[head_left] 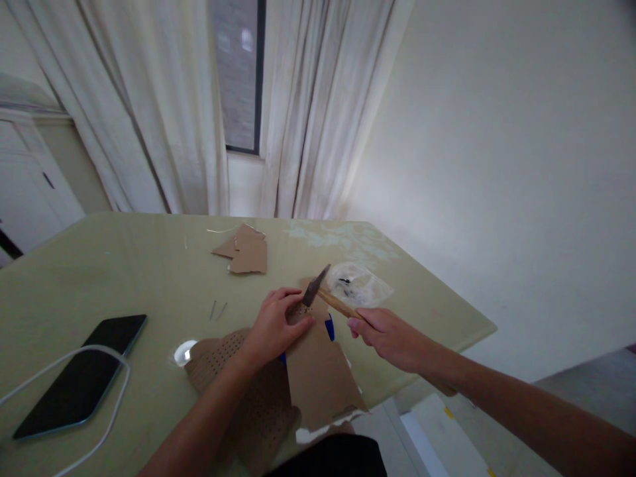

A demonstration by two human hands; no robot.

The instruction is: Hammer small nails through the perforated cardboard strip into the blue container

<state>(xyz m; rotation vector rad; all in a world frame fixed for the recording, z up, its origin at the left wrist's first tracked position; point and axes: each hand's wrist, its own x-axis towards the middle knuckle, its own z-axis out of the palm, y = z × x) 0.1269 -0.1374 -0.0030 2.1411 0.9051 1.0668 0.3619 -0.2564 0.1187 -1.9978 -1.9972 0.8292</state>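
My right hand (390, 336) is closed around the wooden handle of a hammer (342, 305). The dark metal head is tilted just above or against a piece of brown cardboard (318, 377); contact is hard to judge. On that cardboard lies my left hand (278, 326), its thumb and index finger apart on either side of small holes beside the hammer head. No nail can be made out between those fingers. Under my left forearm sits another cardboard piece (223, 354), dotted with rows of holes. Something blue (330, 326) shows at the cardboard's edge.
Two loose nails (218, 310) lie left of my left hand. Torn cardboard scraps (249, 252) are farther back, and a clear plastic bag (360, 283) with dark bits is behind the hammer. A black tablet (84, 377) with a white cable (122, 384) across it occupies the table's left.
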